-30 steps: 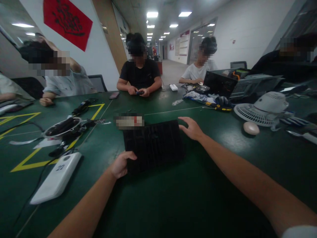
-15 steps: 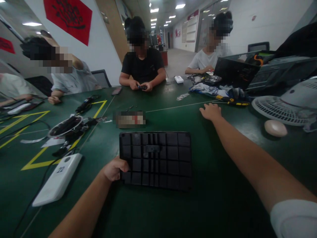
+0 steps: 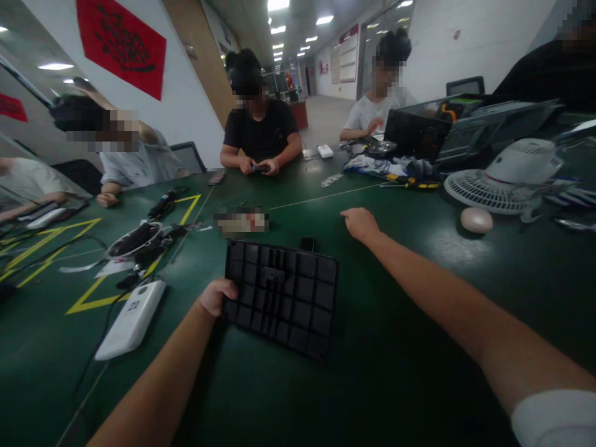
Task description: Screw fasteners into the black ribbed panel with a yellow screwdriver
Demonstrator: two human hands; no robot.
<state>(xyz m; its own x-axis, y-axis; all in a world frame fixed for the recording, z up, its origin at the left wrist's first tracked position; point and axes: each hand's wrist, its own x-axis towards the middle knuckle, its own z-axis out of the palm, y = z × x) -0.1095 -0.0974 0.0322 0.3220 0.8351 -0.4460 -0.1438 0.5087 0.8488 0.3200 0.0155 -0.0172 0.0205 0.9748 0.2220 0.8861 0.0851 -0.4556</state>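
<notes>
My left hand (image 3: 218, 297) grips the left edge of a black ribbed plastic panel (image 3: 302, 310), its thumb over the near face. The panel is held up with its gridded side towards me, its right side sloping lower. Behind its top edge, a small black piece (image 3: 308, 243) shows, mostly hidden; whether it is joined to the panel I cannot tell. My right hand (image 3: 362, 225) is over the green table to the right, apart from the panel. One finger of it stretches left, and I see nothing held in it.
A white power bank (image 3: 131, 320) and cables are at left. A blurred box (image 3: 242, 221) lies beyond the panel. At right are a white fan (image 3: 493, 186), a pale mouse-shaped object (image 3: 476, 220) and yellow-black tools (image 3: 414, 182). Several people sit around the table (image 3: 395, 347).
My right hand has moved left towards the panel, its fingers drawn closer together. The panel has tilted, right side down. The small black piece now shows behind it. The view has shifted right.
</notes>
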